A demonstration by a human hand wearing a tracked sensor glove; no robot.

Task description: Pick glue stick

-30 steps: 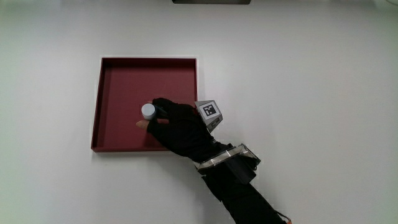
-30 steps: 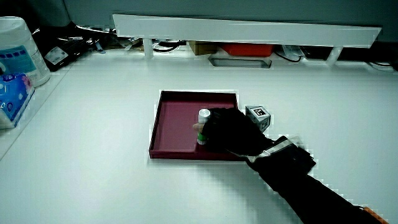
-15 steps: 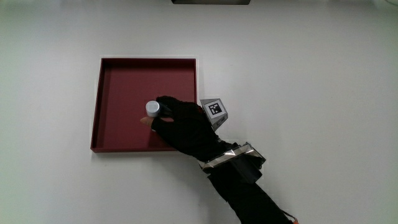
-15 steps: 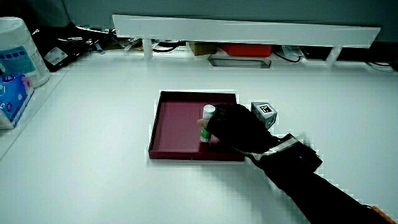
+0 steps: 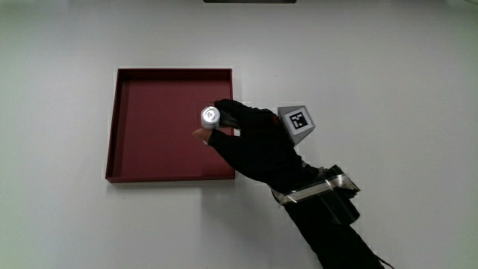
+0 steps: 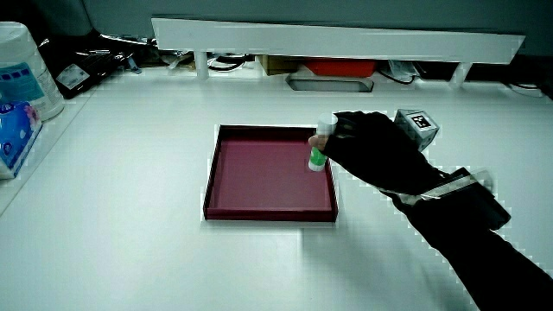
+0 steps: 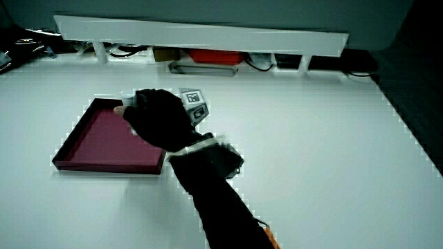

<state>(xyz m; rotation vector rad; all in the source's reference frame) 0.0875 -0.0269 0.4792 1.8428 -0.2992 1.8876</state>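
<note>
Above red tray (image 5: 142, 161): hands (image 5: 254, 146) closed around upright glue stick (image 6: 320, 149), lifted clear of tray floor.

Gloved hand (image 5: 254, 142) over dark red tray (image 5: 149, 168), fingers (image 5: 228, 112) gripping upright glue stick (image 5: 210, 116), white table (image 5: 388, 90)

Black glove (image 5: 258, 146), patterned cube (image 5: 296, 122)
</note>
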